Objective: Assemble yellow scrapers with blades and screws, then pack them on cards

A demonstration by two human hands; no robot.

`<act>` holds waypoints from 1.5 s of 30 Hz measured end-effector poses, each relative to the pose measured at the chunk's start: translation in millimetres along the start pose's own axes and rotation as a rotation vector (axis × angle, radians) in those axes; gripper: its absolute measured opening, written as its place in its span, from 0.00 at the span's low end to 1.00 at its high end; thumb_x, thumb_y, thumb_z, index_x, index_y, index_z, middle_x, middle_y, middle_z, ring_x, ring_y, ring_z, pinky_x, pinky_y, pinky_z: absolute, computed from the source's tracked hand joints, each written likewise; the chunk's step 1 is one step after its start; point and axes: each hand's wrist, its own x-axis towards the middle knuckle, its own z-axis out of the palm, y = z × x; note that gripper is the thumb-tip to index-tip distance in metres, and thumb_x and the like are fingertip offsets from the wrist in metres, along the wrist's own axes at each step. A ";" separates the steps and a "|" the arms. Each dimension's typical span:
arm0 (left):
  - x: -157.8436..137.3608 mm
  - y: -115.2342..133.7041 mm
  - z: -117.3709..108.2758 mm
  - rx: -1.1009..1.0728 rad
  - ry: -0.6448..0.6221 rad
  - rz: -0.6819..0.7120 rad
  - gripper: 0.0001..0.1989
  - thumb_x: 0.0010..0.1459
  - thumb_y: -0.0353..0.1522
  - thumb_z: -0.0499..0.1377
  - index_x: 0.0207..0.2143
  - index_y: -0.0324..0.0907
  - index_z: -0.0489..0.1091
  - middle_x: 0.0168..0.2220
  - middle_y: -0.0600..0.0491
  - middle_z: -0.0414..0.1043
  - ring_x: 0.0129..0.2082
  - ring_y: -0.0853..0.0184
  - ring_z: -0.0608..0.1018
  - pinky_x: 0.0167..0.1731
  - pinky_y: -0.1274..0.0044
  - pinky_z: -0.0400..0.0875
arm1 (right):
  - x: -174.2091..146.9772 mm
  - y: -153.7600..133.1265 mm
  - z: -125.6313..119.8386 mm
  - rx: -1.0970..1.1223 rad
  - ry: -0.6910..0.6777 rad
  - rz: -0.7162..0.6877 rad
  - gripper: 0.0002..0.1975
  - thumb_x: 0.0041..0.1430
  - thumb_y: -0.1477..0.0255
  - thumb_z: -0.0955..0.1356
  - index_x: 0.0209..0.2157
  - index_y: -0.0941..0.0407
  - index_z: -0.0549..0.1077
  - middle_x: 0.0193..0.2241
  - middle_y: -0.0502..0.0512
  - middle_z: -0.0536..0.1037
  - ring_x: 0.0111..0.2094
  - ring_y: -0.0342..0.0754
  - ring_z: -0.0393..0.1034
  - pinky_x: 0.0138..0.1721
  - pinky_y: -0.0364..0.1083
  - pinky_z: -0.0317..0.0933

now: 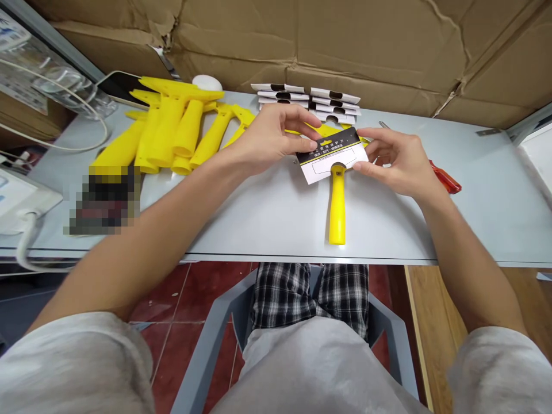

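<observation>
A black-and-white printed cardboard packaging card (pixel 321 164) lies tilted between my hands. Its notched lower edge sits around the top of a yellow scraper handle (pixel 337 210) that points toward me on the table. Bits of yellow show behind the card, but most of the scraper's head is hidden. My left hand (pixel 273 137) pinches the card's upper left part between thumb and fingers. At its right edge, the thumb and fingers of my right hand (pixel 394 158) close on the card.
Several yellow scrapers (pixel 166 129) are piled on the left of the table (pixel 267 221). White folded cards (pixel 282 98) stand in two stacks at the back, before a cardboard wall (pixel 366 43). A red-handled tool (pixel 446 178) lies beyond my right wrist. A white cable (pixel 26 244) hangs at left.
</observation>
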 end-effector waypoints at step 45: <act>-3.2 0.5 5.1 0.074 0.037 0.032 0.13 0.54 0.30 0.79 0.40 0.46 0.82 0.46 0.48 0.88 0.57 0.50 0.89 0.61 0.54 0.85 | 2.9 -12.4 4.6 -0.102 0.097 -0.030 0.43 0.58 0.25 0.79 0.38 0.54 0.85 0.38 0.58 0.79 0.37 0.41 0.65 0.32 0.45 0.61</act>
